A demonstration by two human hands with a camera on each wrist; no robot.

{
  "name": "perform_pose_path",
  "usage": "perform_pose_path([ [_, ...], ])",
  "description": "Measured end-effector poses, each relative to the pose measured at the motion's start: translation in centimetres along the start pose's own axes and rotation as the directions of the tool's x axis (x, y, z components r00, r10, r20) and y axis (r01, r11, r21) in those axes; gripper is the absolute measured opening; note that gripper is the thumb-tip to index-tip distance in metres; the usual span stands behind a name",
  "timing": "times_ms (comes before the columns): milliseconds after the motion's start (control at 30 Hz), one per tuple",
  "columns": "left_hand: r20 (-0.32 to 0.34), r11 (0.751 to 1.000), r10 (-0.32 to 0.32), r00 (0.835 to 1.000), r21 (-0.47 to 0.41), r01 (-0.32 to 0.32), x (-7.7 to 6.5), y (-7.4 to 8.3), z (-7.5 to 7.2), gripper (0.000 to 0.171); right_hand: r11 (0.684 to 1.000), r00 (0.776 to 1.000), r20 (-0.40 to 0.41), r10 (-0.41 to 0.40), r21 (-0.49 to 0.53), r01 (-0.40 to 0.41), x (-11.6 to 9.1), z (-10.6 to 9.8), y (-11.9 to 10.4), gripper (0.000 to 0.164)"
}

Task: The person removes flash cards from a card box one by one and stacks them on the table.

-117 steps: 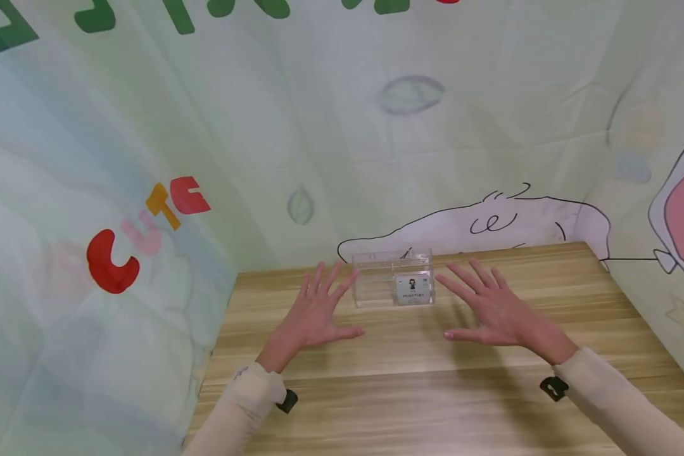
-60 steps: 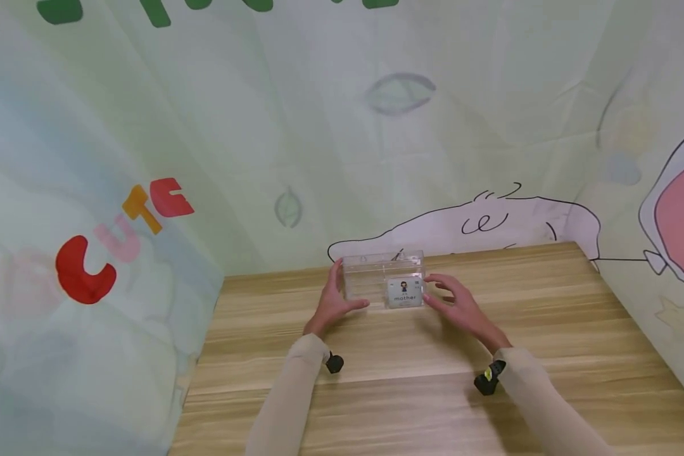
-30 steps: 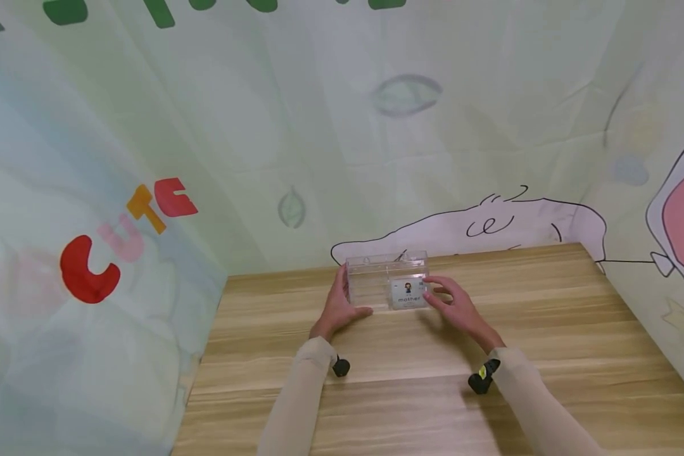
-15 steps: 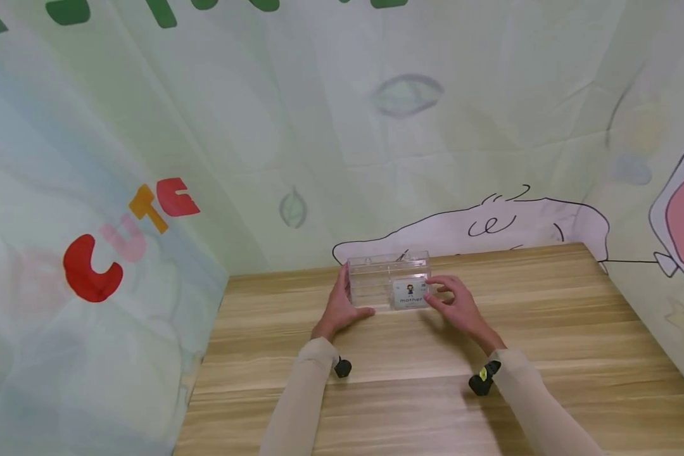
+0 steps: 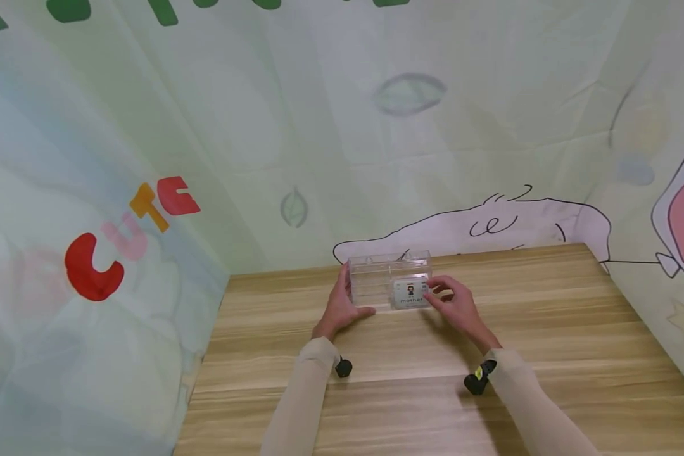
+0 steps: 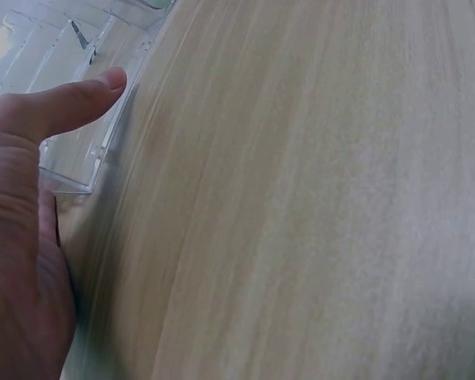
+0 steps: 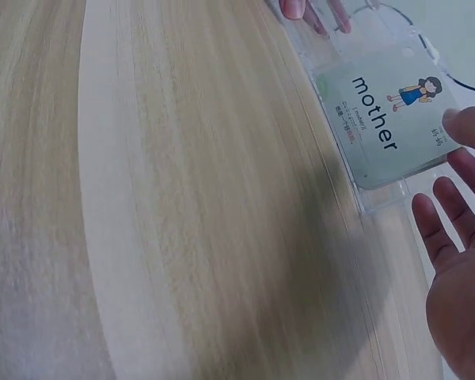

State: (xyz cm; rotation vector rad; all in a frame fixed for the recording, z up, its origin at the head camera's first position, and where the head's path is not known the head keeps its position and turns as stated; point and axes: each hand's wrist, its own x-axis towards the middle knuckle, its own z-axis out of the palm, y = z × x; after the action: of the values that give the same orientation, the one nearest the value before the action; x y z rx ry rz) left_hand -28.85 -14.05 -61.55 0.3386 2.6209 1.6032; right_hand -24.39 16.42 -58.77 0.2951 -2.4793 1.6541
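One clear box [image 5: 369, 291] on wooden worktop [image 5: 399, 354] | left grip [image 5: 339, 308] holding its left end | right grip [image 5: 458, 310] pinching "mother" card [image 5: 408, 294] by right edge

left wrist: box [image 6: 73, 158] cut off | head: green letters [image 5: 68, 9] cut

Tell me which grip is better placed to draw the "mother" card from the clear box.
Right, likely: the right grip is at the edge of the "mother" card, seemingly pinching it. The left grip holds the clear box at the opposite end, so it looks better suited to steadying.
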Motion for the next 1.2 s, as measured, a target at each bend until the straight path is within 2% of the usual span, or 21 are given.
perform_pose_path([
  [300, 0.002, 1.000, 0.010, 1.000, -0.008, -0.010, 0.1, 0.2, 0.0, 0.139, 0.999, 0.999, -0.044, -0.025, 0.044, 0.027, 0.1, 0.6, 0.2, 0.017],
  [500, -0.002, 1.000, 0.010, 1.000, -0.009, -0.010, 0.0, 0.2, 0.0, 0.138, 0.996, 0.997, -0.036, -0.067, 0.059, 0.069, 0.1, 0.9, 0.5, 0.011],
  [800, -0.005, 1.000, 0.000, 1.000, -0.004, 0.000, 0.0, 0.1, 0.0, 0.138, 0.998, 0.998, -0.011, -0.068, 0.010, 0.068, 0.0, 0.8, -0.1, 0.015],
  [1033, -0.011, 1.000, 0.005, 1.000, -0.001, -0.005, 0.1, -0.3, 0.0, 0.139, 0.997, 0.997, -0.030, -0.077, -0.027, 0.077, 0.3, 0.2, -0.6, 0.019],
  [1200, -0.016, 1.000, 0.009, 1.000, 0.003, -0.009, 0.2, -0.5, 0.1, 0.139, 0.998, 0.998, -0.046, -0.053, -0.030, 0.052, 0.5, -0.5, -1.5, 0.019],
])
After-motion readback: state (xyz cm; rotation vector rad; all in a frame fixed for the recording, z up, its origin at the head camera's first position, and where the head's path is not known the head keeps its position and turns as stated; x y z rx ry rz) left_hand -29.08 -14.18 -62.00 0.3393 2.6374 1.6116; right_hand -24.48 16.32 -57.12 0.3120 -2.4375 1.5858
